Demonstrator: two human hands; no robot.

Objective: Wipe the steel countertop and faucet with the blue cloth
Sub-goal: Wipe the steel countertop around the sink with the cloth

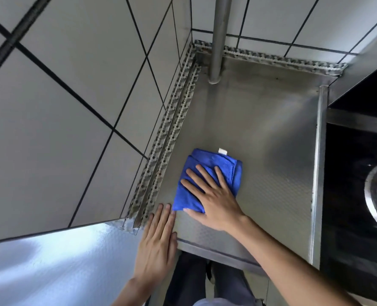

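Head view: my right hand (214, 195) lies flat, fingers spread, pressing the cloth (205, 180) onto the countertop (271, 151) at about 7 o'clock of the steel. My left hand (158, 237) rests flat and holds nothing, fingertips by the cloth's near corner. Risk — the folds could bunch under my palm and skip patches. The cloth is blue, folded, with a white tag at its 12 o'clock edge.

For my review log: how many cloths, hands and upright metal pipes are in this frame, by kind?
Blue cloth: 1, folded, flat on the steel countertop
Hands: 2, right hand on the cloth, left hand at the counter's front edge
Upright metal pipe: 1
Total: 4
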